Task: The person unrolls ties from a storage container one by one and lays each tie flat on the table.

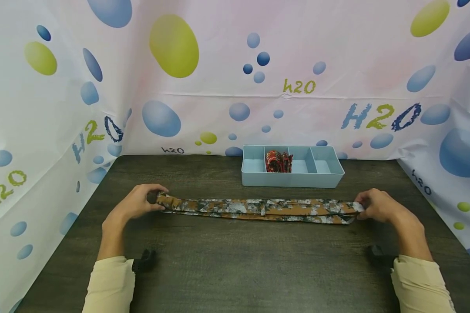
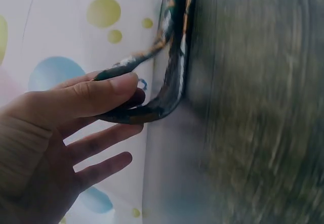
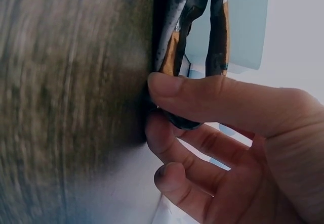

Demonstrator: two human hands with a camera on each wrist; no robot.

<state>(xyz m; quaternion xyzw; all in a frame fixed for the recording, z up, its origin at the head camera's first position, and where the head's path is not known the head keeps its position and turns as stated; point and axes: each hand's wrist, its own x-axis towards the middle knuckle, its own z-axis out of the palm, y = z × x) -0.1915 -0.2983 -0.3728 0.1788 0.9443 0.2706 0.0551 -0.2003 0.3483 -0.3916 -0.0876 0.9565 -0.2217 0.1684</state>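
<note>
A floral necktie (image 1: 235, 206) in orange-brown, white and dark green lies folded lengthwise in a long strip across the table, a narrow loop band visible near its middle. My left hand (image 1: 141, 202) holds its left end. In the left wrist view, the thumb (image 2: 119, 85) presses on the folded cloth (image 2: 167, 90), which bends round in a loop there, while the lower fingers are spread. At the opposite end, my right hand (image 1: 380, 205) pinches the tie between thumb and fingers. The layers of cloth (image 3: 174, 52) stand apart just beyond that thumb in the right wrist view.
Behind the tie stands a light blue divided box (image 1: 291, 179) with several compartments. One compartment contains a rolled red patterned piece of cloth (image 1: 278, 162). A printed white sheet (image 1: 219, 52) hangs behind and beside the dark wooden table (image 1: 258, 265).
</note>
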